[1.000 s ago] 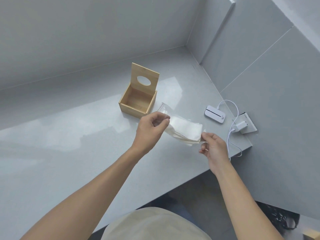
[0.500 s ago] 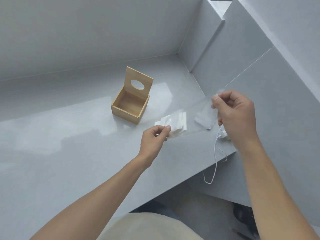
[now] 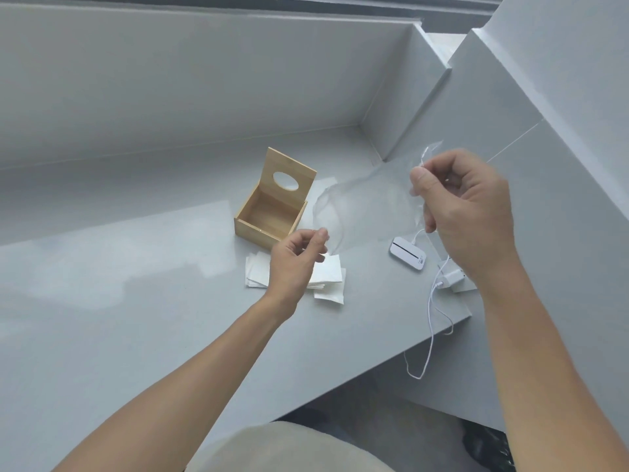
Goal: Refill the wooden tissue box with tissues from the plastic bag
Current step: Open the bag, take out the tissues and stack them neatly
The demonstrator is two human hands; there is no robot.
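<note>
The wooden tissue box (image 3: 269, 216) stands open on the grey counter (image 3: 136, 301), its lid with an oval hole tipped up behind it, and its inside looks bare. A loose stack of white tissues (image 3: 328, 275) lies on the counter just in front of the box. My right hand (image 3: 466, 212) is raised above the counter and pinches one end of the clear plastic bag (image 3: 367, 209), which looks empty. My left hand (image 3: 296, 260) hovers over the tissues with thumb and fingers pinched at the bag's other end.
A small white device (image 3: 408, 258) lies right of the tissues, with a white plug (image 3: 451, 277) and cable (image 3: 430, 321) trailing over the counter's front edge. Grey walls close the back and right side. My beige-clad lap (image 3: 289, 451) is below.
The tissues have come out of the bag and now lie on the counter. My right hand lifted the bag's end higher, and my left hand no longer holds the tissues.
</note>
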